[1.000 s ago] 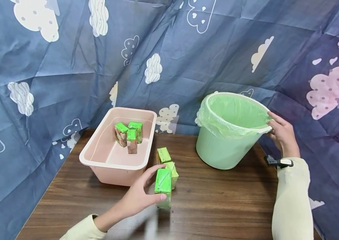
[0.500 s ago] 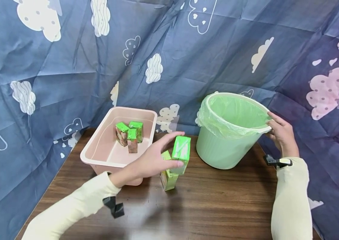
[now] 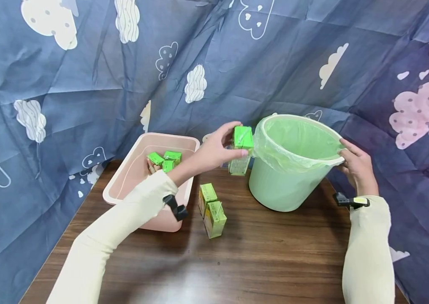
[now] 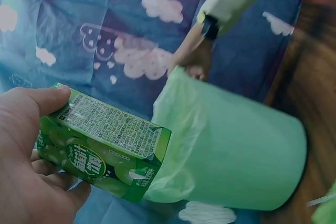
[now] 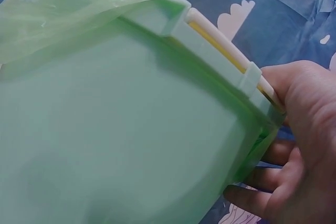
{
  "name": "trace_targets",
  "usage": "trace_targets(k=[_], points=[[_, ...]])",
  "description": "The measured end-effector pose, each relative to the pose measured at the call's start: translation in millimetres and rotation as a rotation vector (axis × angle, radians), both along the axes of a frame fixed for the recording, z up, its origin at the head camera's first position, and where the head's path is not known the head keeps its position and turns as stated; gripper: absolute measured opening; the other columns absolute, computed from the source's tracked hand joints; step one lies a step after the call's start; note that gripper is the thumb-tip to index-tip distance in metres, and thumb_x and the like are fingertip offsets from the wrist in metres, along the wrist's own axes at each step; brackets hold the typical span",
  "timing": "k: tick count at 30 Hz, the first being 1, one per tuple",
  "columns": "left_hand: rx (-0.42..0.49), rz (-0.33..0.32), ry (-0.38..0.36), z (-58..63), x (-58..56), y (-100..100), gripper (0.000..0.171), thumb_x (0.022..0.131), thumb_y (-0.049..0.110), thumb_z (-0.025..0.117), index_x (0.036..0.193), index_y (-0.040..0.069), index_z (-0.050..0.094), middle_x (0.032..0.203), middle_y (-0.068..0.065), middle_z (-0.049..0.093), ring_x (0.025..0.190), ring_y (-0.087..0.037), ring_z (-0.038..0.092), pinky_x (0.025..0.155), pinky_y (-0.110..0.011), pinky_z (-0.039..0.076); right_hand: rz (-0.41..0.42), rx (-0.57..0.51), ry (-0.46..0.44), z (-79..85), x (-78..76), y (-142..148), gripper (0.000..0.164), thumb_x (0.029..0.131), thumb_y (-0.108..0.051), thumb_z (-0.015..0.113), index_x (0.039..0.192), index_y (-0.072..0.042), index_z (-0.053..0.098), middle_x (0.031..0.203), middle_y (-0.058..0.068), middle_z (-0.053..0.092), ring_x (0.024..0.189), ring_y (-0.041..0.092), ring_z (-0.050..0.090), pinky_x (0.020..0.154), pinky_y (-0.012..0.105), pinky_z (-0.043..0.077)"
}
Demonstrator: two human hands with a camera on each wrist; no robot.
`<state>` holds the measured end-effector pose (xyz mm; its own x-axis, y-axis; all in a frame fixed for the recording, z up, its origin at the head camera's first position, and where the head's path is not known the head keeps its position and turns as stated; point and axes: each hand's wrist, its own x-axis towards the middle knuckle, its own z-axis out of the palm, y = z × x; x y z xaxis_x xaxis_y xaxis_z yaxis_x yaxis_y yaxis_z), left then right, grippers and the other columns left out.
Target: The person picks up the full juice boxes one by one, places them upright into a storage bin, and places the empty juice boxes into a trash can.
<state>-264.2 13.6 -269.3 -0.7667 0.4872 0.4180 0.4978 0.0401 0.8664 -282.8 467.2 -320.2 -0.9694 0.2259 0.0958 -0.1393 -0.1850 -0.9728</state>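
In the head view my left hand [image 3: 224,147] holds a green juice box [image 3: 243,137] in the air, just left of the trash bin [image 3: 286,190]. Thumb and fingers pinch the juice box [image 4: 100,145] from opposite sides in the left wrist view, its printed label showing. At the bin's right side, my right hand [image 3: 359,164] grips the rim. The right wrist view shows the right hand [image 5: 304,129] with its thumb at the white rim [image 5: 226,40] and fingers bent below. A pale green bag [image 3: 271,152] lines the bin and folds over its edge.
Two yellow-green juice boxes [image 3: 214,219] stand together on the wooden table [image 3: 260,261]. Behind the left forearm is a pink basin [image 3: 131,177] with several green-topped boxes [image 3: 172,156] inside. A blue cloud-patterned cloth [image 3: 260,76] hangs along the back and sides.
My left hand has lifted the green juice box from beside the two yellow-green ones and carried it up and away, rightward to the bin. The right hand has stayed on the rim.
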Motion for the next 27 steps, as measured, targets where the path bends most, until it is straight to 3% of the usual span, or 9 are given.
trace_targets(k=[7,12,19,27], points=[[-0.043,0.06,0.046,41.7,-34.4,26,0.081,0.088,0.017,0.08,0.154,0.003,0.036,0.141,-0.011,0.056,0.125,-0.016,0.057,0.096,-0.021,0.048,-0.009,-0.002,0.012,1.0,-4.7,0,0.06,0.098,0.003,0.052,0.154,-0.013,0.043,0.096,-0.011,0.073,0.071,0.007,0.068,0.063,0.024,0.057],[-0.123,0.107,0.11,62.6,-47.7,48,0.081,0.088,0.025,0.079,0.154,0.005,0.036,0.135,-0.008,0.059,0.117,-0.013,0.057,0.091,-0.019,0.047,-0.017,0.006,0.02,0.4,-3.2,0,0.06,0.098,0.002,0.053,0.155,-0.013,0.043,0.095,-0.01,0.072,0.07,0.007,0.068,0.062,0.023,0.057],[-0.239,0.151,0.111,76.5,-57.0,77,0.085,0.09,0.036,0.077,0.158,0.01,0.031,0.14,-0.004,0.053,0.115,-0.011,0.054,0.089,-0.019,0.045,-0.011,0.0,0.033,-3.5,-2.2,1,0.059,0.098,0.003,0.051,0.154,-0.012,0.044,0.093,-0.007,0.073,0.07,0.008,0.068,0.062,0.025,0.058],[-0.195,0.19,0.067,84.0,-73.3,112,0.085,0.089,0.036,0.077,0.157,0.01,0.032,0.139,-0.003,0.054,0.121,-0.012,0.054,0.092,-0.017,0.044,-0.023,0.04,0.02,-3.7,-1.8,3,0.063,0.098,-0.001,0.054,0.158,-0.008,0.034,0.096,-0.01,0.072,0.072,0.006,0.068,0.064,0.023,0.058]])
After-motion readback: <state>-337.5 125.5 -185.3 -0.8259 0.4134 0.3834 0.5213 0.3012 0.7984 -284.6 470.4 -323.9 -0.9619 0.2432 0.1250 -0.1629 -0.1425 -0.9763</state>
